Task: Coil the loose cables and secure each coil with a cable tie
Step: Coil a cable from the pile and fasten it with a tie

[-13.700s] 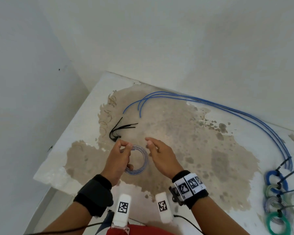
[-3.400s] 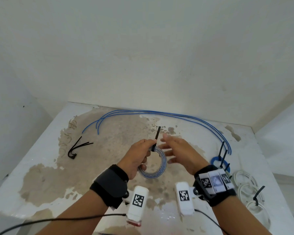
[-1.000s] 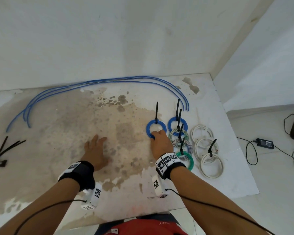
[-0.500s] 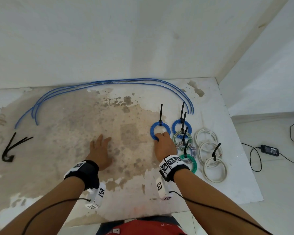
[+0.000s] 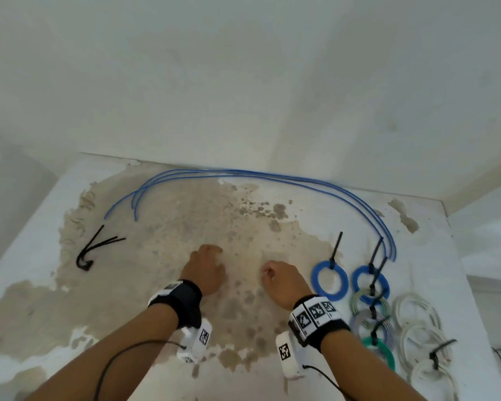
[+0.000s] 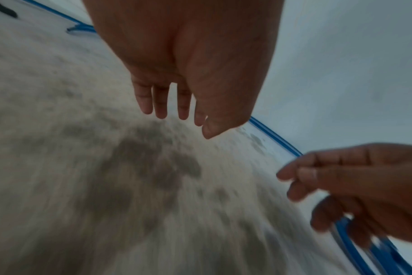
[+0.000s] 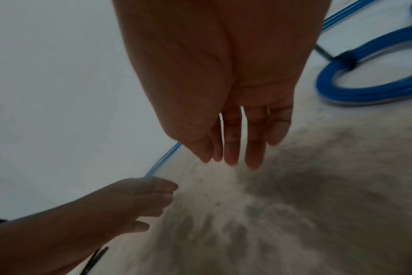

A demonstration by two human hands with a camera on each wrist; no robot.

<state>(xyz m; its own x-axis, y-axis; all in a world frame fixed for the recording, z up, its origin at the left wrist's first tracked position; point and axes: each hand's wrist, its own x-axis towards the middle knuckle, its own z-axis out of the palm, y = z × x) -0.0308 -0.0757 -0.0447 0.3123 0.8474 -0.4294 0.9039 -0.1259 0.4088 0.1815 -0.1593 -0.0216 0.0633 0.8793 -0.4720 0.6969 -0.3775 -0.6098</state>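
Blue loose cables arc along the top of the head frame, spare ties at left. Our left hand and right hand hang empty, fingers relaxed and loosely together. We judge that a careless grab could tangle three strands, or nudge the tied blue coil at right.

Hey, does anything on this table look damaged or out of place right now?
Yes. The white table top has a big brown patch across its middle where the coating looks worn away, with flaky edges. The tied cable coils lie in tidy rows.

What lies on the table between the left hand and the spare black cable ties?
Only bare, stained table between the left hand and black cable ties, per the head view.
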